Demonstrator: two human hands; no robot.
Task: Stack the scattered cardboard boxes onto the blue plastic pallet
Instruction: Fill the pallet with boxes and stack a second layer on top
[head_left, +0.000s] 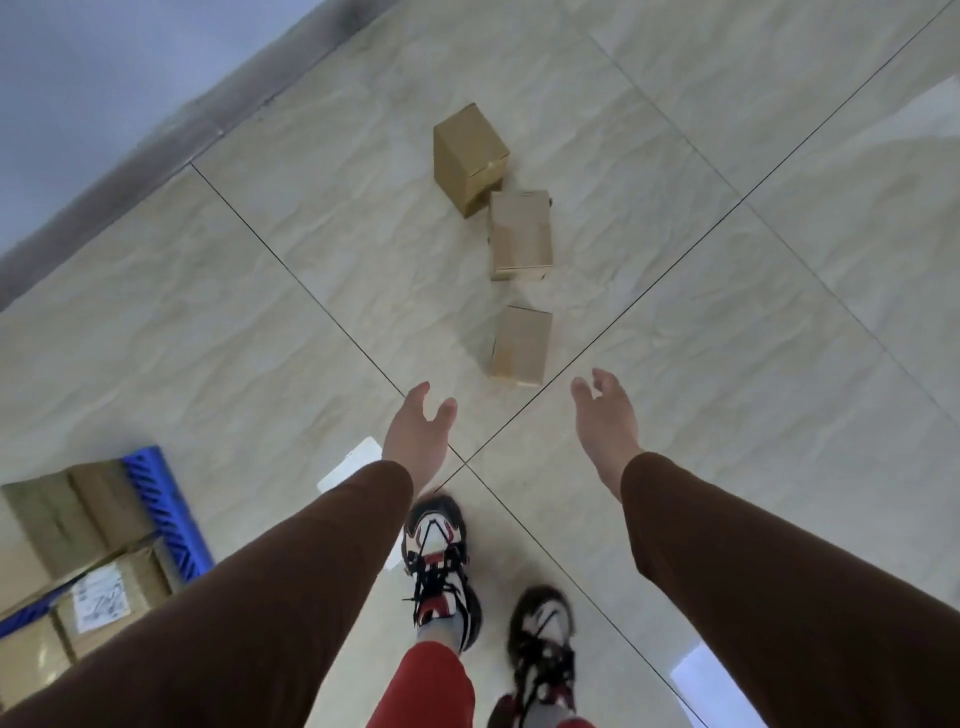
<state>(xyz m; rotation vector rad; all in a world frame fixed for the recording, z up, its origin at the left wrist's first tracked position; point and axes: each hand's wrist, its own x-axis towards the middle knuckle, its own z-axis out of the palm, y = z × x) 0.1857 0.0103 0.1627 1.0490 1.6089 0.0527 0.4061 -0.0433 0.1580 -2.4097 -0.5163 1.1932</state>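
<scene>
Three small cardboard boxes lie on the tiled floor ahead: the nearest box (520, 345), a middle box (521, 235) and a darker far box (469, 157) standing on end. My left hand (417, 436) and my right hand (605, 415) reach forward, both empty with fingers apart, just short of the nearest box. The blue plastic pallet (163, 512) is at the lower left, with several stacked cardboard boxes (67, 525) on it, one bearing a white label.
My two feet in laced sneakers (439, 566) stand on the glossy beige tiles. A grey skirting and wall (104, 171) run along the upper left. Dark grout lines cross just under my hands.
</scene>
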